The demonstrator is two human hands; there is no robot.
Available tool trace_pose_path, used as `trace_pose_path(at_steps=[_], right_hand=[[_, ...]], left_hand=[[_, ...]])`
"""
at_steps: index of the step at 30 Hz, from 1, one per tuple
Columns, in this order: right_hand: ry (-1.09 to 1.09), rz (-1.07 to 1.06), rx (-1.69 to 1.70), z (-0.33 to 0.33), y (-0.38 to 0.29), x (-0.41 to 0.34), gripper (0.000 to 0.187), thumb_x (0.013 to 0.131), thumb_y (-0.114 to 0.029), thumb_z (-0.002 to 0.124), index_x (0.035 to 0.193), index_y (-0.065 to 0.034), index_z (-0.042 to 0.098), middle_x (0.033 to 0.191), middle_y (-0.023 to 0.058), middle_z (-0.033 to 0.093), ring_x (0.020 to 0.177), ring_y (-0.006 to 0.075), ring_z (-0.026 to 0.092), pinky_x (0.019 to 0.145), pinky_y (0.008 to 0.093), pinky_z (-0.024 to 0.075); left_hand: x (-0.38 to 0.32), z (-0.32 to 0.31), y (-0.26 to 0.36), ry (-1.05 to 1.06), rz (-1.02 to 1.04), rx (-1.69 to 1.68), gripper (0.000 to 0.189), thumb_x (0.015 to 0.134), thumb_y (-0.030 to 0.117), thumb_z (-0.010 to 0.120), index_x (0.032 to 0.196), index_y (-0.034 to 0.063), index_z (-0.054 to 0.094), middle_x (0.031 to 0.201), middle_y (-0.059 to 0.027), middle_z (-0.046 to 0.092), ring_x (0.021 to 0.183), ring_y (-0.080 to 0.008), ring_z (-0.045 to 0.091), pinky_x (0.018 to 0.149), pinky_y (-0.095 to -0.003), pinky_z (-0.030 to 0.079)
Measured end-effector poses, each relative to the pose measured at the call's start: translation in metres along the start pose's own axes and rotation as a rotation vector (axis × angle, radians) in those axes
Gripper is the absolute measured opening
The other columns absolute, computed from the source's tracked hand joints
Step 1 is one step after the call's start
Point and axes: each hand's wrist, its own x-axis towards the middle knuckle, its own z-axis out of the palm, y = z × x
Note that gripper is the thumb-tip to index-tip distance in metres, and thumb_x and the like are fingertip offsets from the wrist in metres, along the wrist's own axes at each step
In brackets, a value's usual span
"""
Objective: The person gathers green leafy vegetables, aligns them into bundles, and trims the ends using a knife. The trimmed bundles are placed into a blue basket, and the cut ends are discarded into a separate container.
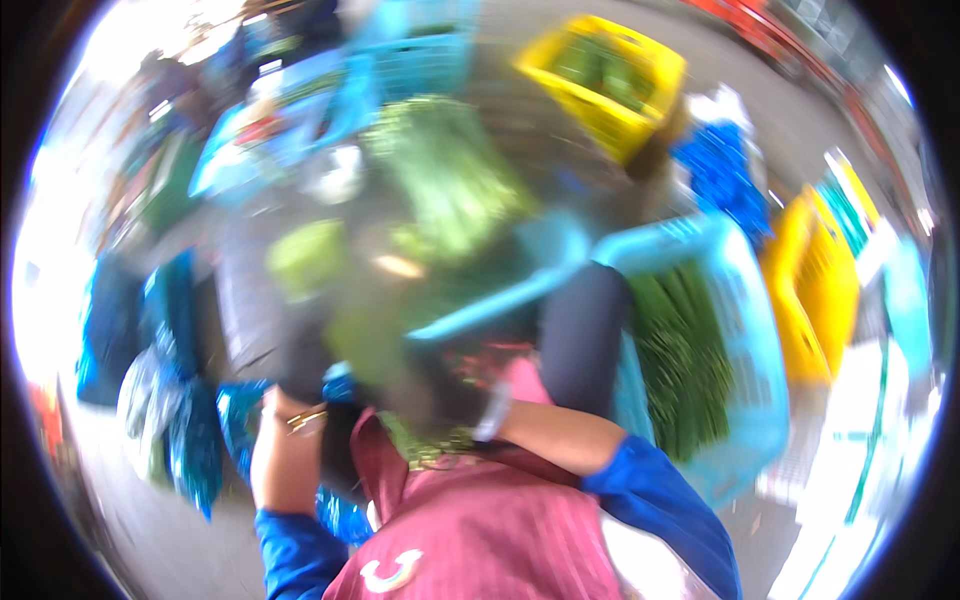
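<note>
The picture is strongly blurred. My left hand [300, 349], in a dark glove, is low at the left, just below a pale green vegetable bundle [307, 259]; whether it grips anything is unclear. Near my lap my right hand [442, 390], also dark-gloved, lies beside blurred green leaves [367, 337]; its fingers cannot be made out. Beyond the hands a heap of long pale green stalks [450, 180] rests by the rim of a light blue crate [495, 300]. To the right of my knee, another light blue plastic crate [750, 330] holds dark green leafy stalks [679, 367].
A yellow crate [622, 135] with green vegetables stands at the top right, near a blue bag [724, 172]. Another yellow crate [817, 292] is at the right. Blue plastic bags [191, 435] lie at the left; light blue crates [420, 64] stand at the back.
</note>
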Motion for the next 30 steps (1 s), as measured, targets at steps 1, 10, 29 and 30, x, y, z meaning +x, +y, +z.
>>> trace_pose_path(at_steps=[1, 10, 29, 30], right_hand=[[0.055, -0.006, 0.176, 0.006, -0.007, -0.003, 0.069, 0.077, -0.024, 0.086, 0.133, -0.004, 0.051, 0.112, 0.0126, 0.069, 0.1, 0.0248, 0.068, 0.089, 0.0392, 0.0546], [0.232, 0.02, 0.261, -0.08, -0.066, -0.04, 0.075, 0.07, -0.021, 0.084, 0.133, 0.0012, 0.049, 0.105, 0.0177, 0.065, 0.096, 0.023, 0.063, 0.087, 0.0383, 0.0523], [1.265, 0.073, 0.275, -0.358, -0.098, -0.359, 0.034, 0.1, -0.025, 0.064, 0.126, -0.0025, 0.062, 0.111, 0.0141, 0.07, 0.106, 0.0242, 0.07, 0.092, 0.0376, 0.0554], [1.339, 0.055, -0.216, -0.343, -0.082, -0.35, 0.04, 0.099, -0.023, 0.065, 0.133, -0.0026, 0.058, 0.121, 0.0178, 0.067, 0.114, 0.0267, 0.066, 0.098, 0.0399, 0.0523]], left_hand=[[0.0, 0.001, 0.004, 0.024, -0.025, -0.084, 0.044, 0.098, 0.027, 0.067, 0.134, 0.0032, 0.058, 0.109, -0.0088, 0.068, 0.094, -0.0206, 0.068, 0.084, -0.0357, 0.055], [0.027, 0.154, 0.037, -0.33, 0.104, 0.007, 0.064, 0.103, 0.037, 0.058, 0.15, -0.0033, 0.043, 0.138, -0.0174, 0.06, 0.119, -0.0274, 0.064, 0.1, -0.0401, 0.051], [0.085, 0.114, -0.069, -0.424, -0.133, 0.203, 0.077, 0.097, 0.043, 0.062, 0.157, 0.0037, 0.036, 0.141, -0.0171, 0.052, 0.124, -0.0255, 0.055, 0.109, -0.0427, 0.048], [0.089, 0.109, -0.073, -0.434, -0.163, 0.165, 0.067, 0.101, 0.037, 0.056, 0.157, 0.005, 0.038, 0.143, -0.0193, 0.048, 0.126, -0.0271, 0.052, 0.111, -0.0451, 0.046]])
